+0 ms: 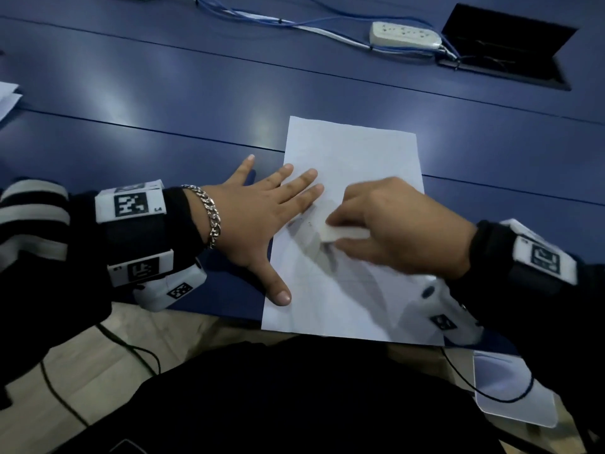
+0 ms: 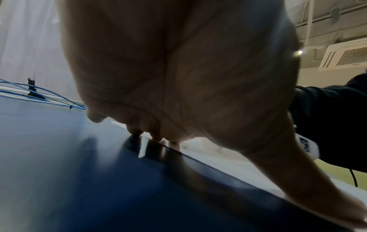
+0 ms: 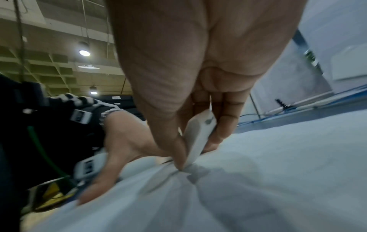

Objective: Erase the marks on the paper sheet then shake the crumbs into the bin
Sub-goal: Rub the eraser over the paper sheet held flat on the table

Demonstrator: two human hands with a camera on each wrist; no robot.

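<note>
A white paper sheet (image 1: pixel 352 152) lies on the blue table (image 1: pixel 163 93), its near edge hanging over the table's front edge. My left hand (image 1: pixel 262 211) lies flat with spread fingers on the sheet's left edge, thumb near the lower left corner. My right hand (image 1: pixel 393 227) pinches a white eraser (image 1: pixel 337 233) between thumb and fingers, its tip pressed on the sheet's middle. In the right wrist view the eraser (image 3: pixel 198 136) stands tilted on the paper (image 3: pixel 268 172) and the sheet wrinkles under it. Faint grey marks (image 1: pixel 302 222) show beside the eraser. The right hand is blurred.
A white power strip (image 1: pixel 404 35) with blue cables (image 1: pixel 262 19) lies at the back. An open black cable hatch (image 1: pixel 504 47) sits in the table at the back right. More white sheets (image 1: pixel 6 99) lie at the far left. A white bin (image 1: pixel 514 388) stands below the table at the right.
</note>
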